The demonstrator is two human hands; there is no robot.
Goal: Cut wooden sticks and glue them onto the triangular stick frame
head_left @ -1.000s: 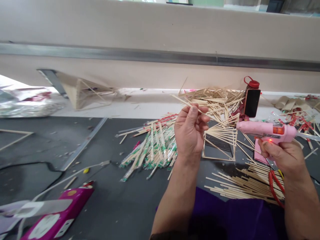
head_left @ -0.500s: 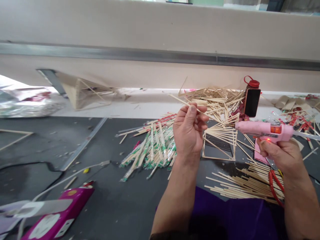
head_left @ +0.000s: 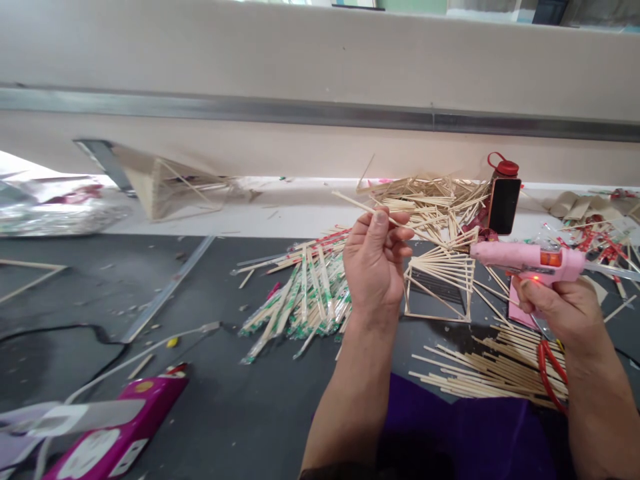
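Note:
Between thumb and fingers my left hand point(head_left: 377, 257) pinches a thin wooden stick point(head_left: 350, 201), which slants down to the right. My right hand point(head_left: 563, 300) is wrapped round a pink hot glue gun point(head_left: 510, 256) with a small orange light lit. The gun's nozzle points left, close to the stick's right end; whether they touch I cannot tell. Below them stands a frame of fanned wooden sticks point(head_left: 440, 267) on the dark table. Loose sticks point(head_left: 480, 367) lie nearer me, beside red-handled pliers point(head_left: 550, 373). Left of my wrist are chopsticks in clear wrappers point(head_left: 305, 293).
A heap of sticks point(head_left: 425, 200) lies at the back, beside a red-capped bottle point(head_left: 505, 167) with a dark phone point(head_left: 504, 205) leaning on it. Front left lies a magenta power strip point(head_left: 120, 427) with cables. A stick-built structure point(head_left: 150, 187) stands at the back left.
My left hand and its stick have shifted slightly left. The glue gun has hardly moved.

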